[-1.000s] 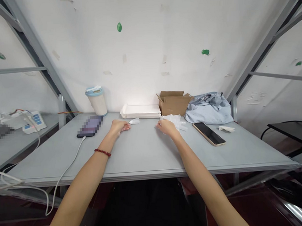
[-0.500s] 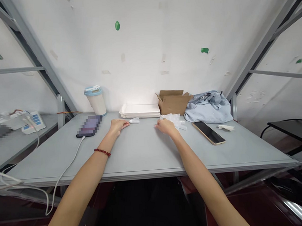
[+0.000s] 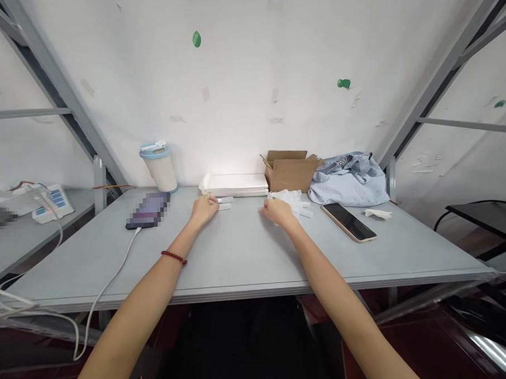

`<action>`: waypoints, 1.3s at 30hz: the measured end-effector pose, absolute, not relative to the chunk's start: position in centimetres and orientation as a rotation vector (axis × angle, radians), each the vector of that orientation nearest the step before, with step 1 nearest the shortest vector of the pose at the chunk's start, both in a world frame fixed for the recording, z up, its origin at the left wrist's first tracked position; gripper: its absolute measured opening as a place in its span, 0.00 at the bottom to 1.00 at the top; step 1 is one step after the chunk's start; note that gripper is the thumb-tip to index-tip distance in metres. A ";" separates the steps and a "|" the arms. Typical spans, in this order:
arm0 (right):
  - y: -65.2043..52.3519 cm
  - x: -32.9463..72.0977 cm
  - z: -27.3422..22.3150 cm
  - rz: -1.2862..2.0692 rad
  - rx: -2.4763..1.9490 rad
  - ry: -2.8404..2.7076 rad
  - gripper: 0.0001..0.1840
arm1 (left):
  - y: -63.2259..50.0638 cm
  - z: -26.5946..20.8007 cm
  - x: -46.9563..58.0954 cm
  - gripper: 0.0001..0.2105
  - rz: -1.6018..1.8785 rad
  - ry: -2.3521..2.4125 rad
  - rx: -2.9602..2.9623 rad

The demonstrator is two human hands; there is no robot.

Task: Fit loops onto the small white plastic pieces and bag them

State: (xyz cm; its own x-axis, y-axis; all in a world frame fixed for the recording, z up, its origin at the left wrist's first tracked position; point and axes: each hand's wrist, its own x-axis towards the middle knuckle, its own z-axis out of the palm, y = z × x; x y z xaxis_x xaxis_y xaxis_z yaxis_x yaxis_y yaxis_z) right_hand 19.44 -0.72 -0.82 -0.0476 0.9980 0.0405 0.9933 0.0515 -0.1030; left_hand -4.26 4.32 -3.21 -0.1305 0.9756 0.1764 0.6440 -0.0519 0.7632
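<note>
My left hand (image 3: 204, 210), at the middle of the table, has its fingers closed on the near end of a translucent plastic strip (image 3: 225, 200). A second such strip (image 3: 224, 207) lies flat just below the first, beside the fingertips. To the right, my right hand (image 3: 278, 212) rests at the left edge of a loose pile of translucent plastic strips (image 3: 294, 198). Its fingers are curled together, and whatever they hold is hidden from view.
Along the wall stand a blue-lidded cup (image 3: 160, 168), a stack of white trays (image 3: 236, 186), an open cardboard box (image 3: 292, 174) and a bundled light-blue cloth (image 3: 348, 180). A phone (image 3: 349, 222) and crumpled tissue (image 3: 378, 213) lie right; a phone on a cable (image 3: 149, 209) lies left.
My left hand has shifted slightly right and up, its fingers more curled. Two separate strips now show at its fingertips, where one bunched piece showed before. My right hand has barely moved.
</note>
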 end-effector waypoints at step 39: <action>-0.9 19.0 -0.4 0.236 -1.844 -2.147 0.11 | 3.7 -4.4 -2.9 0.16 0.697 1.801 2.251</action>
State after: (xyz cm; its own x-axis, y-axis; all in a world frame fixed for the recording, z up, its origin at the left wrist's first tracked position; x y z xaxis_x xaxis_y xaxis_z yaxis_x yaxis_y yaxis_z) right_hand 19.03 -0.93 -0.45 -0.1306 0.9843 0.1189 0.9350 0.1622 -0.3154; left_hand -2.92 3.67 -4.39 0.1586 0.9558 0.2477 0.8733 -0.2529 0.4164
